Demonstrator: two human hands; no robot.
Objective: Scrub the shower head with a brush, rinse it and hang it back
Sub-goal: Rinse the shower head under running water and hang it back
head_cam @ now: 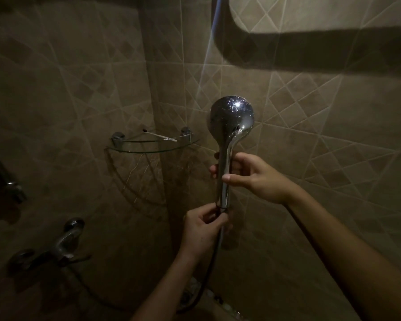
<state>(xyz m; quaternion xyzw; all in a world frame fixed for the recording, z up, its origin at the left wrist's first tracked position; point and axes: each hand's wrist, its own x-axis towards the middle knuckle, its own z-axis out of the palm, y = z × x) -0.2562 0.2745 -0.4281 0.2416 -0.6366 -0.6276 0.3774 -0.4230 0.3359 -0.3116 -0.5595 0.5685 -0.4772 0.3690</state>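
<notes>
Head view: shower head (pixel 230 117) upright, vertical.

Single wide-angle view from head height, facing forward and a little down into the corner of the beige diamond-patterned tiled wall (pixel 310 126). Set close (tile lines bowed toward the edges), curved glass corner shelf (pixel 152 149) just left of centre.

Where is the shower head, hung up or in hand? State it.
In hand, not hung. The right hand grips the shower head mid-handle, the left hand holds its base, round end up.
</notes>
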